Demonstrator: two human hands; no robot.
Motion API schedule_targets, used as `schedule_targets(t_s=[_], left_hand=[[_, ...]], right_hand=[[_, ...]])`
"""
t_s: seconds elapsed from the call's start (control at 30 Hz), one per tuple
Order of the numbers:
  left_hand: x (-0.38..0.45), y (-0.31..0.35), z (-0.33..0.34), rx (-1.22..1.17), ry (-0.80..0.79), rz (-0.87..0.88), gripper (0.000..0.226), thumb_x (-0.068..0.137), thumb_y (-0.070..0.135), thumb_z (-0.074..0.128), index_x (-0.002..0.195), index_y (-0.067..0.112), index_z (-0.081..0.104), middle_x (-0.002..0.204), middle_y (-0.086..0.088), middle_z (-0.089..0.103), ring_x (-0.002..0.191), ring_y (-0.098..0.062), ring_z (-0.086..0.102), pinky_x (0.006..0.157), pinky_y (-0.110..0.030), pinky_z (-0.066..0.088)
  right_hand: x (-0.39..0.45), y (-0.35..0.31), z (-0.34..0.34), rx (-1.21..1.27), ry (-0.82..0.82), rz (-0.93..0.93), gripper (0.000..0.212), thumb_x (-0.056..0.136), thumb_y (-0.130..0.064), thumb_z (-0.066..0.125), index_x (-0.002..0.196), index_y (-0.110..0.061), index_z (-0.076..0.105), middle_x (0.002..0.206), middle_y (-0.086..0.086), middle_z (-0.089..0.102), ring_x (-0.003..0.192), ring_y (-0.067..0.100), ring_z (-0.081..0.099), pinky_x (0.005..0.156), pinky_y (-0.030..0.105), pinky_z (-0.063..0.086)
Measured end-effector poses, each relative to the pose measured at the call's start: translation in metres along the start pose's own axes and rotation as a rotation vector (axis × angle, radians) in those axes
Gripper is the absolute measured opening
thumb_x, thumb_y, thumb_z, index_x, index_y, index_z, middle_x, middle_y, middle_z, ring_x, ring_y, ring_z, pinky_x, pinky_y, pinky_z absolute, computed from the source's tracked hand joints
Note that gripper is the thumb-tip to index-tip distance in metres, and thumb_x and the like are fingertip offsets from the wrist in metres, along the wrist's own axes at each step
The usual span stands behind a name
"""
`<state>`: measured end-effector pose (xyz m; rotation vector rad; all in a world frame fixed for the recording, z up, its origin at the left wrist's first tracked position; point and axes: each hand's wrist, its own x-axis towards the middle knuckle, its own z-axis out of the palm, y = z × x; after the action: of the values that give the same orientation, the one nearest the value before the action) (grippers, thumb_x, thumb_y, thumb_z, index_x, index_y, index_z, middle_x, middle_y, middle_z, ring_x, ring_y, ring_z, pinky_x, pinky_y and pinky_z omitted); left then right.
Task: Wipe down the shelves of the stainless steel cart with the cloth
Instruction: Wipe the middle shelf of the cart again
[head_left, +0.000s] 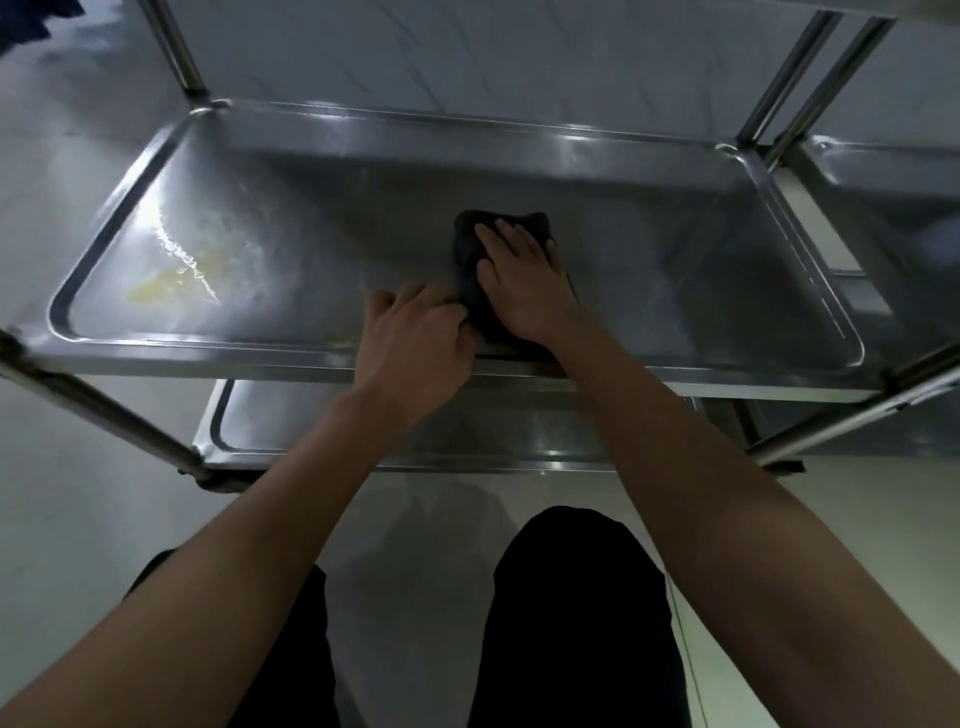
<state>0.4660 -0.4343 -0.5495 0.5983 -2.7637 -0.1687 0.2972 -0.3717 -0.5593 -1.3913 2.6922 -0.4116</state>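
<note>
A stainless steel cart shelf (363, 208) with a raised rim fills the middle of the view. A dark folded cloth (470, 244) lies on it near the front rim, right of centre. My right hand (524, 280) presses flat on the cloth with straight fingers. My left hand (415, 332) sits at the cloth's left edge with curled fingers that pinch the edge. A yellowish smear (171, 280) marks the shelf's left part.
A lower shelf (291, 431) shows beneath the front rim. Steel posts (176, 47) rise at the back corners, and slanted legs (104, 410) run down in front. A second cart shelf (893, 197) adjoins on the right. My dark trouser legs are below.
</note>
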Motion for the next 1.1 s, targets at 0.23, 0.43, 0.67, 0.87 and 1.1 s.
schedule_targets(t_s=[0.23, 0.43, 0.67, 0.87, 1.1], left_hand=[[0.044, 0.069, 0.012, -0.015, -0.061, 0.080, 0.025, 0.092, 0.031, 0.046, 0.098, 0.019, 0.067, 0.110, -0.002, 0.066, 0.104, -0.025, 0.059, 0.090, -0.041, 0.035], [0.081, 0.122, 0.026, -0.018, -0.120, 0.093, 0.027, 0.092, 0.031, 0.047, 0.103, 0.016, 0.067, 0.115, -0.006, 0.064, 0.110, -0.030, 0.057, 0.098, -0.044, 0.036], [0.092, 0.147, 0.034, 0.139, -0.148, 0.056, 0.025, 0.090, 0.030, 0.053, 0.100, 0.014, 0.068, 0.110, -0.011, 0.067, 0.105, -0.032, 0.061, 0.100, -0.043, 0.036], [0.087, 0.142, 0.042, 0.113, -0.113, 0.052, 0.028, 0.092, 0.033, 0.044, 0.098, 0.019, 0.068, 0.109, -0.003, 0.066, 0.099, -0.027, 0.061, 0.092, -0.041, 0.034], [0.092, 0.125, 0.043, 0.043, -0.138, 0.092, 0.035, 0.095, 0.041, 0.042, 0.111, 0.027, 0.070, 0.119, 0.005, 0.065, 0.109, -0.022, 0.057, 0.092, -0.041, 0.035]], right_hand=[[-0.011, 0.092, -0.029, 0.016, 0.035, 0.167, 0.053, 0.107, -0.035, 0.026, 0.159, -0.023, 0.020, 0.167, 0.004, 0.014, 0.154, 0.021, 0.009, 0.123, 0.048, 0.002], [-0.027, 0.170, -0.051, 0.021, 0.075, 0.295, 0.054, 0.106, -0.035, 0.027, 0.158, -0.024, 0.022, 0.166, 0.006, 0.017, 0.153, 0.022, 0.012, 0.123, 0.051, 0.005], [-0.055, 0.242, -0.072, -0.015, 0.160, 0.415, 0.053, 0.107, -0.039, 0.024, 0.156, -0.021, 0.030, 0.163, 0.009, 0.024, 0.151, 0.025, 0.019, 0.122, 0.052, 0.010], [-0.058, 0.272, -0.080, -0.086, 0.149, 0.467, 0.071, 0.092, -0.046, 0.011, 0.155, -0.020, 0.030, 0.163, 0.005, 0.028, 0.151, 0.022, 0.019, 0.121, 0.056, 0.011], [-0.032, 0.243, -0.074, -0.031, 0.138, 0.414, 0.054, 0.105, -0.032, 0.029, 0.158, -0.021, 0.024, 0.165, 0.006, 0.022, 0.152, 0.022, 0.016, 0.122, 0.050, 0.009]])
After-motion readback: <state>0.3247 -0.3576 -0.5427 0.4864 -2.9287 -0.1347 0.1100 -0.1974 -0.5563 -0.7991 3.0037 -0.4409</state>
